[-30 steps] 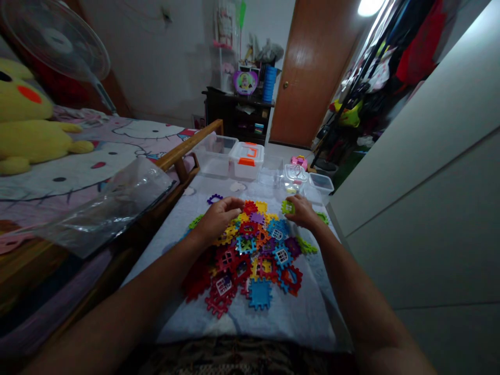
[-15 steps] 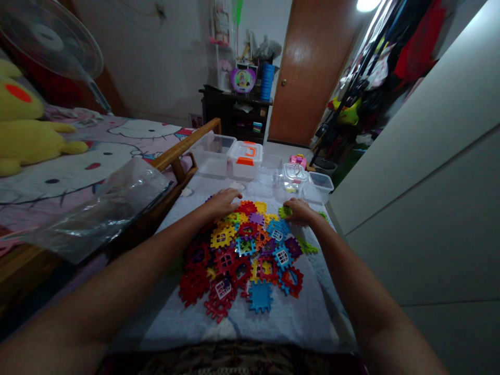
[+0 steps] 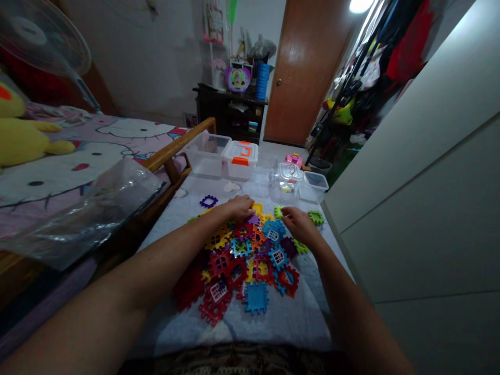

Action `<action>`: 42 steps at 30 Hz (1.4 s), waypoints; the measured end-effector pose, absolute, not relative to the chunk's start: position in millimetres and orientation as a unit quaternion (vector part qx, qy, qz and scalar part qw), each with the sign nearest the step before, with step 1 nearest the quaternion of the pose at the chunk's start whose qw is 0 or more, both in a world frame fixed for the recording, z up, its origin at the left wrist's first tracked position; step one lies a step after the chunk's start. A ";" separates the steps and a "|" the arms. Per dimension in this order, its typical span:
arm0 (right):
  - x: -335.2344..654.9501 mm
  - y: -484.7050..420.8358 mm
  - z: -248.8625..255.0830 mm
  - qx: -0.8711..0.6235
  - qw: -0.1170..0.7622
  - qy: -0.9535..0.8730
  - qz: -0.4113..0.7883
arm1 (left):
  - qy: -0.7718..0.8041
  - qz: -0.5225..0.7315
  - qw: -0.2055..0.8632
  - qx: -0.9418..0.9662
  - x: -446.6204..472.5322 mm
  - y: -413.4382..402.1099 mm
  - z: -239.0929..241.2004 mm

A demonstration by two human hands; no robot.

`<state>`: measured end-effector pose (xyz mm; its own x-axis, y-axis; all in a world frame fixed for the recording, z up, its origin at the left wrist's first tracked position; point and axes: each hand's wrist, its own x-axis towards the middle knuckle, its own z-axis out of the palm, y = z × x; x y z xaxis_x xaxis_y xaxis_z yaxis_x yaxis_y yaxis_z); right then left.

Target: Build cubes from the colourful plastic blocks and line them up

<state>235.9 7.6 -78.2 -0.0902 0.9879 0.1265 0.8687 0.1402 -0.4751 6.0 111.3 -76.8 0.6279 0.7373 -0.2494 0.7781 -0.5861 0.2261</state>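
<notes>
Head view: your left hand (image 3: pixel 238 207) lies flat, holding nothing, on the far edge of the tile pile (image 3: pixel 250 260) on the white cloth (image 3: pixel 281 323), whether your right hand (image 3: pixel 299 225) grips the green tile (image 3: pixel 278 211) is unclear, and a careless sweep could scatter loose pieces.

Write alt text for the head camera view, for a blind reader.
A person's left hand rests on the far edge of a heap of colourful toothed plastic tiles on a pale cloth, while the right hand touches a green tile. Beyond stand clear plastic boxes; a bed lies to the left.
</notes>
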 end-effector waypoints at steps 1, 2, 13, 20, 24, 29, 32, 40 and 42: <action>228.1 0.5 -83.0 -0.638 0.197 -0.733 0.132 | 0.424 -0.065 0.156 0.889 5.2 108.6 -75.8; 220.8 -5.5 -87.7 -0.636 0.184 -0.739 0.124 | 0.423 -0.066 0.154 0.891 4.5 105.9 -74.8; 213.2 -6.4 -88.2 -0.599 0.178 -0.766 0.149 | 0.424 -0.072 0.120 0.895 -9.3 100.0 -74.6; 244.8 50.0 -78.6 -0.636 0.006 -0.769 0.062 | 0.429 -0.027 0.096 0.898 10.4 96.5 -73.9; 239.7 63.9 -83.6 -0.627 -0.043 -0.774 0.072 | 0.383 -0.042 0.150 0.911 31.2 97.3 -88.0; 235.8 71.5 -83.8 -0.615 -0.060 -0.783 0.079 | 0.347 -0.042 0.179 0.920 31.2 96.1 -95.0; 234.3 75.1 -84.1 -0.607 -0.059 -0.788 0.082 | 0.326 -0.037 0.170 0.929 23.0 91.6 -91.7; 233.2 75.5 -88.7 -0.597 -0.043 -0.796 0.092 | 0.295 -0.018 0.169 0.940 13.9 76.7 -87.9; 233.9 74.4 -89.0 -0.594 -0.037 -0.798 0.093 | 0.296 -0.020 0.171 0.940 14.5 72.3 -87.4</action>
<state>233.9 74.4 -89.0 -0.2924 0.9412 -0.1693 0.9549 0.2777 -0.1052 14.5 72.3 -87.4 0.8243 0.5489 -0.1386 0.5626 -0.7665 0.3097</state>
